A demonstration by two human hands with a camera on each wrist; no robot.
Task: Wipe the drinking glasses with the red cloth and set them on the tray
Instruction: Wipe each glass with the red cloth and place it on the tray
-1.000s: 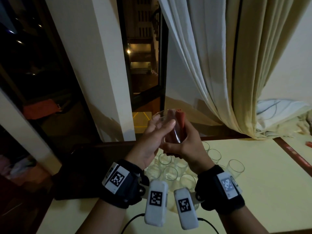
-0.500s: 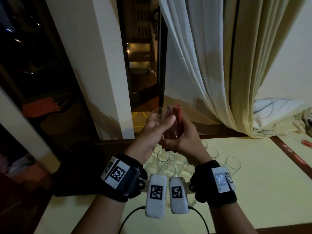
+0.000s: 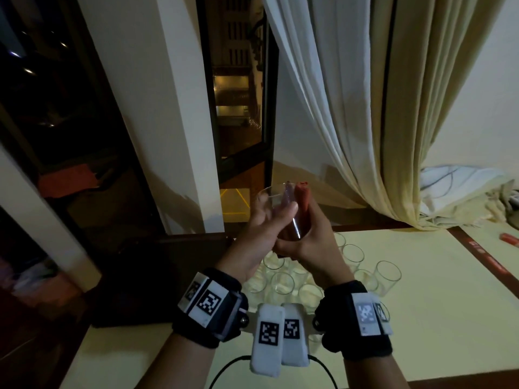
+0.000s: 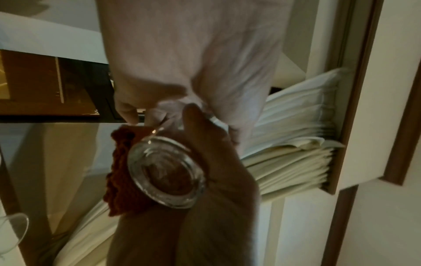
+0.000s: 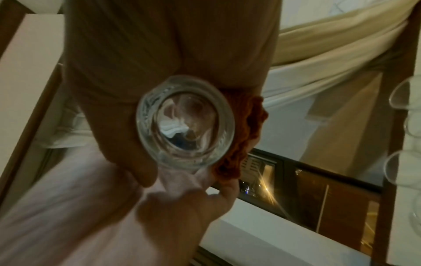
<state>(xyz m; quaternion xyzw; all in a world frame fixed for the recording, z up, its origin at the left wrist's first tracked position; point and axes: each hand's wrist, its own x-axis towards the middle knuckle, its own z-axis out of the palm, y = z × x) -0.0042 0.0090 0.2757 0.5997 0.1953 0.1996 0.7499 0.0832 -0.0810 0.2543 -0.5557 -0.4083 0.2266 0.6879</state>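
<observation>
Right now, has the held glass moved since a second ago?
No: the glass stays above the far edge of the table, just right of the white pillar.

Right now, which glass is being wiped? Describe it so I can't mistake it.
Look above the cluster of glasses on the pale table. Both hands hold one glass raised before the window. It alone is in the air, red cloth against its side.

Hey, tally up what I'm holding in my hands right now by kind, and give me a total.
Glass: 1, held by the left hand
Red cloth: 1, pressed against the glass by the right hand
Total: 2
The glasses on the table are partly hidden behind the hands, so they are not counted.
</observation>
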